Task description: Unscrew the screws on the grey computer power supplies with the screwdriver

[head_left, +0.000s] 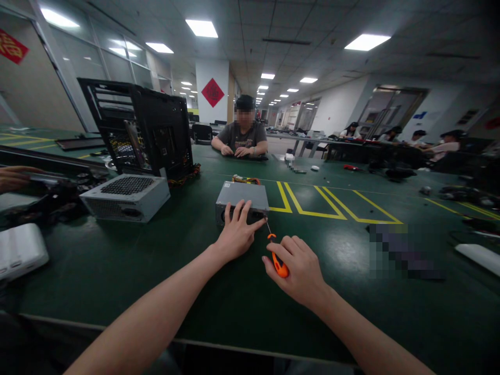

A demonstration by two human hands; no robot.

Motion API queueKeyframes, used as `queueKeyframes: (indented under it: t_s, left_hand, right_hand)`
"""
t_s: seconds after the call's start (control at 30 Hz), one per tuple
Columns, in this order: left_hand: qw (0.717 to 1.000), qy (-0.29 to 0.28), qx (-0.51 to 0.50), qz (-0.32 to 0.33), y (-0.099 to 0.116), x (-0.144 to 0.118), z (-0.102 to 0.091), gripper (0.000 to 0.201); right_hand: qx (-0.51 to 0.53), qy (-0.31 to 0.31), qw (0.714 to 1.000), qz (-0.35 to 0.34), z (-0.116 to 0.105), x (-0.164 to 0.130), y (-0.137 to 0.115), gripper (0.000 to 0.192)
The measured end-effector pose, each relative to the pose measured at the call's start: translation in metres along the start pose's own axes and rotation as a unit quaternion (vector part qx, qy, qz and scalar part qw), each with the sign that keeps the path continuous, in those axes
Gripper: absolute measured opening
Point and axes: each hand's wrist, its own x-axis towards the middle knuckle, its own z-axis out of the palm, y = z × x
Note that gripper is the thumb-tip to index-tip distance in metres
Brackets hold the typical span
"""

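Left hand (236, 237), fingers spread and unclenched, lies against near side of grey metal box (242, 192), directly ahead of it. Right hand (300, 266) grips orange-handled screwdriver (280, 265), shaft angling up to box's near right corner. Left of left hand: vented box (146, 202); just beyond that, black computer case (170, 130).

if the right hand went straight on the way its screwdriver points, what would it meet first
Likely the grey metal box, at its near right corner, with the orange screwdriver leading. The left hand is close beside that line; depth is unclear.
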Motion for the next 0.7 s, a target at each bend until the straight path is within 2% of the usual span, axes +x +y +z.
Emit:
queueKeyframes:
  t_s: [0.4,0.7]
  left_hand:
    - [1.0,-0.007,-0.002,0.002,-0.0018,-0.001,0.001,0.052]
    - [1.0,-0.001,-0.015,-0.001,0.0002,-0.0014,-0.0012,0.052]
  right_hand:
    - [-0.001,0.01,1.0,0.011,-0.002,0.0013,0.0024,0.019]
    - [0.007,-0.014,1.0,0.015,-0.0039,0.0016,0.0023,0.016]
